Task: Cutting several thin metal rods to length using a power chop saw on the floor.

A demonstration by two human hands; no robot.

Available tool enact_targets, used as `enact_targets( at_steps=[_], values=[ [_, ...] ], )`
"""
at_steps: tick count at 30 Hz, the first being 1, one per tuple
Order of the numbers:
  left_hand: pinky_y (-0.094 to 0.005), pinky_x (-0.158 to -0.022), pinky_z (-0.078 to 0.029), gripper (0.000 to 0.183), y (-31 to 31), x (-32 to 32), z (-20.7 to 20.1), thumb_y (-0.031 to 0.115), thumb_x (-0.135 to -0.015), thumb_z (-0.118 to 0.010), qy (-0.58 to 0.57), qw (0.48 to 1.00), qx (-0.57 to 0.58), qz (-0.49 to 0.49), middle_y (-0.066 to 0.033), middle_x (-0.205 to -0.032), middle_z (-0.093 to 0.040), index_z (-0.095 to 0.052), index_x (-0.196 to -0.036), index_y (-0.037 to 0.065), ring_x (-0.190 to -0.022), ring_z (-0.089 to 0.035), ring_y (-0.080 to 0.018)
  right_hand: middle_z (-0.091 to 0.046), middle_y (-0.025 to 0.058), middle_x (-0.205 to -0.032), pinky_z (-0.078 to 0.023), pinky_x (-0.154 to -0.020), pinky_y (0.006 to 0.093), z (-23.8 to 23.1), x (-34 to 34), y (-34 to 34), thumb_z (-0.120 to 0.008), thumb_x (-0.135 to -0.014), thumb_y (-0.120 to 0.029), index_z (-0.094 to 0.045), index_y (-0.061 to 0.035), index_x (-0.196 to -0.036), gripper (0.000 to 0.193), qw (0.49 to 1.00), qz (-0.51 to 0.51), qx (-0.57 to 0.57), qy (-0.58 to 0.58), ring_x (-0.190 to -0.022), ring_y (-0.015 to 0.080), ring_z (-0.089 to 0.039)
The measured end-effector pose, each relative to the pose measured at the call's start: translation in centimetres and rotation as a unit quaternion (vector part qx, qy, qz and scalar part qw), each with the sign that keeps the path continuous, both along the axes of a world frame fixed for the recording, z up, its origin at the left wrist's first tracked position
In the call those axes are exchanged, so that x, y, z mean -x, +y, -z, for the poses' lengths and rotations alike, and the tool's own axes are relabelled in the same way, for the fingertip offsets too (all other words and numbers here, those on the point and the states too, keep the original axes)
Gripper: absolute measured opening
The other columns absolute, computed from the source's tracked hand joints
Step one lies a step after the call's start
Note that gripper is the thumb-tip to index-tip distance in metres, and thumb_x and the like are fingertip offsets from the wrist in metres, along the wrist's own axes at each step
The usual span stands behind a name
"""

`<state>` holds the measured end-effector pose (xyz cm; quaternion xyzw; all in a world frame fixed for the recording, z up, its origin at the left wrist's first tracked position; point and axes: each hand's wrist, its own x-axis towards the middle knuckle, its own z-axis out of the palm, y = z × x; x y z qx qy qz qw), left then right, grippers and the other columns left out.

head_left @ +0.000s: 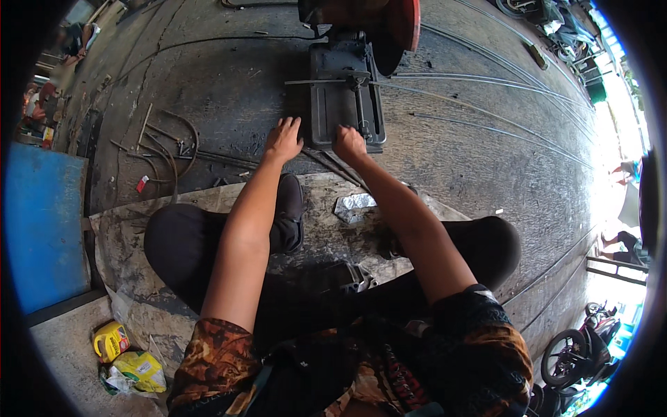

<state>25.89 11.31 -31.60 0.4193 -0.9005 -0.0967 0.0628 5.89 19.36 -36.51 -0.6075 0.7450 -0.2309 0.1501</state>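
Observation:
In front of me stands a chop saw, its black base (326, 111) on the floor and its red blade guard (411, 28) raised at the far end. A thin metal rod (431, 96) crosses the base through the clamp (358, 81) and sticks out on the left. My right hand (351, 144) is closed at the base's near edge, beside the clamp's screw handle (365, 129); whatever its curled fingers hold is hidden. Just left of the base, my left hand (283, 141) is low over the floor, fingers apart and holding nothing.
Long metal rods (500, 82) stretch away to the right. Bent rods (170, 149) lie at the left. A crumpled silvery piece (355, 207) rests between my legs. A blue panel (45, 226), a yellow container (111, 342), a yellow bag (142, 370) and a parked motorcycle (582, 351) surround me.

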Motion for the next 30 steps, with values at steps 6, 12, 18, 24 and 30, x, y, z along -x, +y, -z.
enact_targets(
  at_steps=[6, 12, 18, 24, 30],
  values=[
    [-0.044, -0.096, -0.049, 0.06, -4.2, 2.3, 0.8, 0.02, -0.081, -0.068, 0.017, 1.0, -0.002, 0.002, -0.0143, -0.128, -0.051, -0.046, -0.134, 0.005, -0.119, -0.051, -0.0344, -0.063, 0.0253, -0.108, -0.051, -0.083, 0.0503, 0.7, 2.4, -6.5, -0.042, -0.095, -0.024, -0.062, -0.0013, -0.104, 0.031, 0.99, 0.115, 0.042, -0.066, -0.099, 0.0441, -0.061],
    [-0.0431, -0.095, -0.049, 0.058, -7.8, 1.9, 3.9, 0.019, -0.081, -0.068, 0.026, 0.999, -0.03, -0.037, -0.0136, -0.128, -0.051, -0.047, -0.133, 0.004, -0.118, -0.052, -0.0337, -0.063, 0.0252, -0.112, -0.05, -0.089, 0.0473, 1.6, 0.8, -11.7, -0.046, -0.09, -0.016, -0.063, -0.0008, -0.104, 0.027, 0.999, 0.033, 0.002, -0.002, -0.102, 0.0428, -0.061],
    [-0.0425, -0.099, -0.046, 0.058, -9.3, 2.2, 6.7, 0.019, -0.082, -0.067, 0.007, 0.997, -0.039, -0.061, -0.0176, -0.133, -0.048, -0.045, -0.133, 0.002, -0.12, -0.051, -0.0353, -0.063, 0.0221, -0.109, -0.049, -0.089, 0.0489, 4.1, 0.9, -17.8, -0.045, -0.089, -0.014, -0.063, -0.0012, -0.103, 0.026, 0.996, -0.015, 0.009, 0.083, -0.103, 0.0417, -0.06],
    [-0.0438, -0.104, -0.043, 0.061, -9.7, 2.0, 7.2, 0.019, -0.081, -0.067, 0.018, 0.997, 0.05, -0.063, -0.0179, -0.139, -0.043, -0.043, -0.134, 0.0, -0.128, -0.044, -0.0349, -0.055, 0.023, -0.123, -0.048, -0.094, 0.0504, 6.5, 1.2, -21.0, -0.042, -0.09, -0.015, -0.062, -0.0057, -0.111, 0.03, 0.987, 0.004, 0.089, 0.134, -0.113, 0.0453, -0.054],
    [-0.0449, -0.103, -0.043, 0.06, -8.7, -0.9, 8.3, 0.017, -0.08, -0.067, 0.017, 0.995, 0.058, -0.085, -0.0157, -0.137, -0.044, -0.045, -0.133, 0.0, -0.13, -0.043, -0.033, -0.057, 0.018, -0.119, -0.046, -0.096, 0.0476, 5.5, -0.7, -22.8, -0.042, -0.093, -0.019, -0.064, -0.0065, -0.109, 0.03, 0.99, -0.045, -0.021, 0.133, -0.117, 0.0405, -0.053]
  ],
)
